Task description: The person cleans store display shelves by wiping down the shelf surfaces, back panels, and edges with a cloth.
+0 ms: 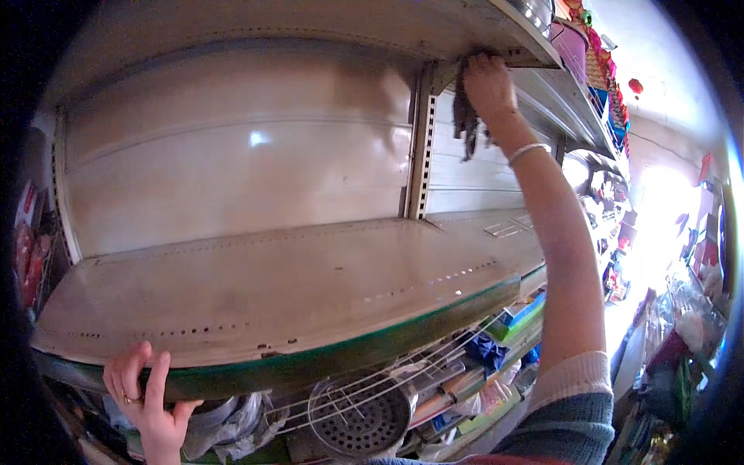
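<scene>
My right hand (490, 84) is raised to the underside of the upper shelf (271, 19), close to the slotted upright post (421, 147). Its fingers are closed on a dark, crumpled cloth (464, 116), which hangs down beside the wrist. Low on the left, my left hand (149, 391) grips the front edge of the lower metal shelf (294, 271). Its fingers hook over the green edge strip (349, 337), with the thumb lower down against the front. Brownish smears mark the pale back panel (232, 163).
Beneath the lower shelf are a wire rack (372, 384), a perforated metal steamer pan (360, 418) and plastic bags (240, 422). A pink bucket (570, 46) stands on the upper shelf at right. Crowded goods (690, 333) line the aisle's far side.
</scene>
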A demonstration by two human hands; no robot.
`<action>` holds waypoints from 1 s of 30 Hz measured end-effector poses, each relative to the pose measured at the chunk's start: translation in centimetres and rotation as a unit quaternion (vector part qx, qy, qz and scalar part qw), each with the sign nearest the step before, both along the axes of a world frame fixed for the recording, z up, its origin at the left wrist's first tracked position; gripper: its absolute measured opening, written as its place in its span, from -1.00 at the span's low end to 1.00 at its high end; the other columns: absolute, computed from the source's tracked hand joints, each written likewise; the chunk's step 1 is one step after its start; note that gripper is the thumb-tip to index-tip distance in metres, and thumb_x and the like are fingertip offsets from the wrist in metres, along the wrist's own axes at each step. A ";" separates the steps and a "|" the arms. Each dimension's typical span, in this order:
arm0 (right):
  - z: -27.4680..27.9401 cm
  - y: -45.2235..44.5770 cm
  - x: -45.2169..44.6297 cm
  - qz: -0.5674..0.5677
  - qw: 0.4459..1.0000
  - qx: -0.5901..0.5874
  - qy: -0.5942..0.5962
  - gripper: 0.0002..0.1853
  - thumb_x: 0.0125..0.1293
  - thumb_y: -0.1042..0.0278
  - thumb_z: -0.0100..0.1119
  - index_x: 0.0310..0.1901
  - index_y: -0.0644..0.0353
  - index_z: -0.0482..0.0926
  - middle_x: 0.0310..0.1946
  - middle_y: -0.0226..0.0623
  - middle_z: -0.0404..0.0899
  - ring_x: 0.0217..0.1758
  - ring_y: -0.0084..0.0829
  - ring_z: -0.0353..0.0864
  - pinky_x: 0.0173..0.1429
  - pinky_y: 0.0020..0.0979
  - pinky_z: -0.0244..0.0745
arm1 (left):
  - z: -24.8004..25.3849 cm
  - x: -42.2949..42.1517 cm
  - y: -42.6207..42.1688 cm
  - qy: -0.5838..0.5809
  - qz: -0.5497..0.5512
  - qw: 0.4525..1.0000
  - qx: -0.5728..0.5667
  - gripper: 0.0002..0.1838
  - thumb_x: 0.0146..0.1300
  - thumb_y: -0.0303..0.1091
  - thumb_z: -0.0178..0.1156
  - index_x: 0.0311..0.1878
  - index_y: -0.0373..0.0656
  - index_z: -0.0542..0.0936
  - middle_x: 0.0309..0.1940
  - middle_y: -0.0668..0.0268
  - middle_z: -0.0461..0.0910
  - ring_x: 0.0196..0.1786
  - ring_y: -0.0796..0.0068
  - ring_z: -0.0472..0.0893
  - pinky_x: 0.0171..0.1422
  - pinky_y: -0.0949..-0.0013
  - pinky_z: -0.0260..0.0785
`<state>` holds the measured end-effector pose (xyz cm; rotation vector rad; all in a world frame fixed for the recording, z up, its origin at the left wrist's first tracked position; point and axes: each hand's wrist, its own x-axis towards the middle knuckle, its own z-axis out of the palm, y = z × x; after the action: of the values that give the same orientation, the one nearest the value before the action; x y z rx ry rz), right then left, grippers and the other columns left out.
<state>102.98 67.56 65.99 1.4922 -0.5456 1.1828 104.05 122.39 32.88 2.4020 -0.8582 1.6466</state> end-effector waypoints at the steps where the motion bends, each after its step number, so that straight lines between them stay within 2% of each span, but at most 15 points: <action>1: -0.6 0.8 -1.6 -0.032 0.999 -0.012 0.000 -0.80 0.12 0.35 0.02 -0.30 0.11 0.63 -0.20 -0.35 0.56 0.00 -0.34 0.48 0.09 -0.23 0.31 | 0.2 0.2 0.0 -0.035 0.013 0.999 0.028 -0.29 0.08 0.27 0.10 0.14 -0.11 0.48 0.15 0.20 0.36 0.14 0.05 0.34 0.23 -0.16 0.05; 6: -4.2 3.4 -10.7 -0.112 0.992 -0.048 -0.038 -0.81 0.12 0.37 0.06 -0.24 0.13 0.62 -0.23 -0.25 0.57 -0.08 -0.29 0.53 -0.04 -0.17 0.36 | 0.5 0.3 0.1 -0.045 0.000 0.998 0.040 -0.30 0.19 0.29 -0.03 0.14 -0.14 0.48 0.16 0.15 0.38 0.15 0.09 0.36 0.25 -0.09 0.08; 10: -7.8 2.7 -18.1 0.054 0.996 -0.018 -0.068 -0.74 0.12 0.39 0.08 -0.12 0.17 0.54 -0.19 -0.17 0.55 0.04 -0.14 0.50 -0.01 -0.20 0.45 | 0.6 0.3 0.2 -0.040 0.000 0.998 0.053 -0.28 0.22 0.28 -0.08 0.16 -0.19 0.47 0.15 0.12 0.39 0.16 0.07 0.36 0.23 -0.07 0.10; 11: -8.2 -1.1 -19.8 0.172 0.972 0.157 0.013 -0.71 0.17 0.37 0.08 -0.06 0.20 0.51 -0.14 -0.17 0.55 0.04 -0.18 0.51 0.03 -0.26 0.45 | 0.7 0.4 0.2 -0.039 -0.007 0.998 0.055 -0.28 0.22 0.27 -0.07 0.16 -0.20 0.46 0.15 0.11 0.39 0.16 0.07 0.36 0.22 -0.06 0.11; 12: -8.6 -4.8 -21.4 0.278 0.900 0.332 0.047 -0.67 0.21 0.35 0.08 0.01 0.23 0.48 -0.09 -0.17 0.55 0.05 -0.22 0.51 0.07 -0.31 0.45 | 0.8 0.5 0.2 -0.040 -0.013 0.998 0.056 -0.28 0.22 0.27 -0.07 0.16 -0.20 0.46 0.14 0.11 0.39 0.16 0.07 0.36 0.22 -0.05 0.11; 13: -9.6 -10.4 -21.8 0.436 0.774 0.455 0.054 -0.65 0.25 0.31 0.06 0.04 0.25 0.46 -0.07 -0.19 0.55 0.04 -0.27 0.52 0.09 -0.33 0.44 | 0.7 0.6 0.3 -0.046 -0.011 0.997 0.059 -0.28 0.23 0.26 -0.08 0.16 -0.22 0.46 0.14 0.11 0.40 0.16 0.07 0.36 0.22 -0.04 0.12; 15: -9.9 -6.9 -20.1 0.508 0.598 0.619 -0.030 -0.62 0.33 0.23 0.01 0.09 0.29 0.43 -0.05 -0.23 0.55 0.01 -0.37 0.52 0.13 -0.37 0.40 | 0.1 1.0 0.6 -0.031 -0.011 0.998 0.051 -0.27 0.20 0.25 -0.03 0.21 -0.20 0.42 0.22 0.16 0.37 0.25 0.11 0.30 0.33 -0.02 0.02; 17: -10.0 -4.6 -17.3 0.428 0.707 0.549 0.127 -0.60 0.36 0.20 -0.06 0.08 0.32 0.44 -0.06 -0.22 0.55 -0.02 -0.40 0.51 0.16 -0.39 0.35 | -0.2 1.1 0.9 -0.026 -0.011 0.998 0.049 -0.26 0.19 0.24 -0.01 0.23 -0.18 0.41 0.26 0.18 0.36 0.31 0.13 0.27 0.39 -0.02 -0.04; 19: -9.0 -4.5 -13.0 0.556 0.587 0.577 0.114 -0.60 0.30 0.22 -0.02 0.06 0.32 0.45 -0.08 -0.24 0.55 -0.02 -0.41 0.50 0.12 -0.37 0.39 | 0.0 1.2 0.9 -0.032 -0.010 0.998 0.052 -0.27 0.19 0.24 -0.01 0.23 -0.17 0.41 0.26 0.18 0.36 0.31 0.13 0.26 0.40 -0.02 -0.04; 20: -8.3 -7.7 -10.0 0.613 0.580 0.529 0.091 -0.62 0.23 0.30 0.03 0.04 0.33 0.44 -0.11 -0.19 0.58 -0.01 -0.33 0.54 0.07 -0.32 0.42 | 0.0 1.2 0.8 -0.032 -0.008 0.998 0.051 -0.27 0.19 0.24 -0.01 0.23 -0.17 0.41 0.26 0.18 0.36 0.31 0.12 0.27 0.40 -0.02 -0.04; 21: -7.4 -8.5 -6.5 0.532 0.760 0.373 -0.013 -0.66 0.17 0.44 0.01 0.00 0.32 0.43 -0.09 -0.04 0.57 -0.01 -0.12 0.55 0.05 -0.22 0.44 | -0.1 1.2 0.8 -0.030 -0.005 0.998 0.050 -0.27 0.19 0.24 -0.01 0.23 -0.17 0.41 0.26 0.18 0.36 0.31 0.12 0.27 0.40 -0.02 -0.04; 22: -7.8 -3.6 -5.1 0.430 0.859 0.270 -0.074 -0.67 0.09 0.54 0.04 -0.05 0.31 0.43 -0.08 0.08 0.51 -0.01 0.06 0.50 0.08 -0.13 0.42 | -0.1 1.1 0.8 -0.027 -0.002 0.998 0.050 -0.27 0.19 0.24 0.00 0.23 -0.17 0.41 0.26 0.18 0.36 0.31 0.11 0.27 0.40 -0.02 -0.04; 24: -8.0 -0.4 -1.8 0.410 0.890 0.194 -0.045 -0.59 -0.09 0.55 0.16 -0.11 0.31 0.42 -0.13 0.06 0.44 0.06 0.05 0.38 0.15 -0.12 0.38 | 0.1 1.0 0.6 -0.044 0.011 0.997 0.055 -0.27 0.20 0.27 -0.04 0.19 -0.18 0.43 0.18 0.11 0.39 0.22 0.04 0.33 0.29 -0.05 0.07; 26: -8.1 -0.6 1.7 0.398 0.905 0.152 0.015 -0.60 -0.06 0.55 0.09 -0.08 0.31 0.41 -0.11 0.07 0.43 0.06 0.05 0.38 0.18 -0.11 0.38 | 0.1 1.0 0.4 -0.051 0.014 0.997 0.054 -0.26 0.21 0.29 -0.06 0.17 -0.19 0.44 0.14 0.07 0.40 0.17 0.00 0.36 0.24 -0.08 0.13; 30: -10.8 -1.7 5.6 0.352 0.889 0.255 0.144 -0.50 -0.04 0.60 -0.01 0.05 0.20 0.42 -0.07 -0.03 0.48 -0.01 0.04 0.49 0.14 -0.15 0.42 | -0.2 1.3 1.0 -0.045 0.007 0.998 0.051 -0.26 0.22 0.30 -0.08 0.17 -0.20 0.42 0.14 0.03 0.40 0.18 -0.01 0.36 0.25 -0.10 0.12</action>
<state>108.53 65.88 55.21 2.4045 -0.0867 1.3745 105.32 123.39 32.66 2.4199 -0.9647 1.7693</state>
